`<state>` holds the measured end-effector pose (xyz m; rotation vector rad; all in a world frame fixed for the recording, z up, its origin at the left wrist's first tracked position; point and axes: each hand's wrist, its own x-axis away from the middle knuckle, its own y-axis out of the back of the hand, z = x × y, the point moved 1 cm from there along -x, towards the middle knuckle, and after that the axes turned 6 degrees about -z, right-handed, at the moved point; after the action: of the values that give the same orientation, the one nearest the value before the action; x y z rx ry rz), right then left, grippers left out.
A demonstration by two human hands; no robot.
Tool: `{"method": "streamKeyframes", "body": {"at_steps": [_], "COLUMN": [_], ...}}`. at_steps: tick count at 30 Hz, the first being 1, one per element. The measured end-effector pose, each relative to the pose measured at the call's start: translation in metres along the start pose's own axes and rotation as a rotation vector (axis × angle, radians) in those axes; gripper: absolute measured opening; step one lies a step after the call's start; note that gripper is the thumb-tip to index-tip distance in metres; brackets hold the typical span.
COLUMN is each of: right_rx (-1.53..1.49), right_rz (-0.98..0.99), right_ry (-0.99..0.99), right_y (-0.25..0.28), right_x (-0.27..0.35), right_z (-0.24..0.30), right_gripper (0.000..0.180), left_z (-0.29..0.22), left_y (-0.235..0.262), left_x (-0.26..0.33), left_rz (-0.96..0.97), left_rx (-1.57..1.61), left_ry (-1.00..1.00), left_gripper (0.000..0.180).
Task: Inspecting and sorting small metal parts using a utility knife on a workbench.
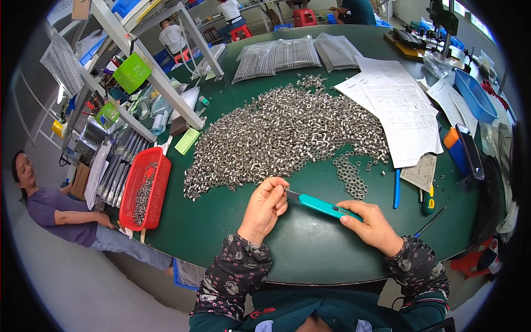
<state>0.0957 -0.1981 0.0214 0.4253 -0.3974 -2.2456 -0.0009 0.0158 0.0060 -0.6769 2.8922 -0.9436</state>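
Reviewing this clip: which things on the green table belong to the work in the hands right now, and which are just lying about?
In use:
- left hand, pinching the blade end of the knife
- right hand, holding the teal utility knife
- heap of small metal nuts, nearest the hands

Lying about:
- red basket
- paper sheets
- blue pen
- blue bin
- bagged metal parts

Teal knife (323, 206) with grey blade. Dark green table (310, 243). Silver nuts (282, 133) heaped mid-table. Red basket (145, 188) at left edge; blue basket (474, 94) at right edge. White papers (398, 105) with black print. Blue pen (396, 188). Sleeves (235, 271) dark, floral-patterned.
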Motion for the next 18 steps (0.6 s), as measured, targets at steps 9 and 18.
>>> {"method": "streamKeyframes", "body": {"at_steps": [9,18], "right_rx": [0.183,0.349], "right_rz": [-0.064,-0.133], "right_ry": [0.044,0.116], "right_y": [-0.0024,-0.0029], "right_x": [0.0017,0.0023], "right_z": [0.0047,0.0077], "right_gripper": [0.026,0.026], "left_z": [0.0021,0.0028], "left_y": [0.002,0.0006], "left_x": [0.0012,0.0022], "left_rz": [-0.042,-0.073], "left_rx": [-0.021,-0.027], "left_ry": [-0.036,-0.014], "left_gripper": [0.01,0.011]}}
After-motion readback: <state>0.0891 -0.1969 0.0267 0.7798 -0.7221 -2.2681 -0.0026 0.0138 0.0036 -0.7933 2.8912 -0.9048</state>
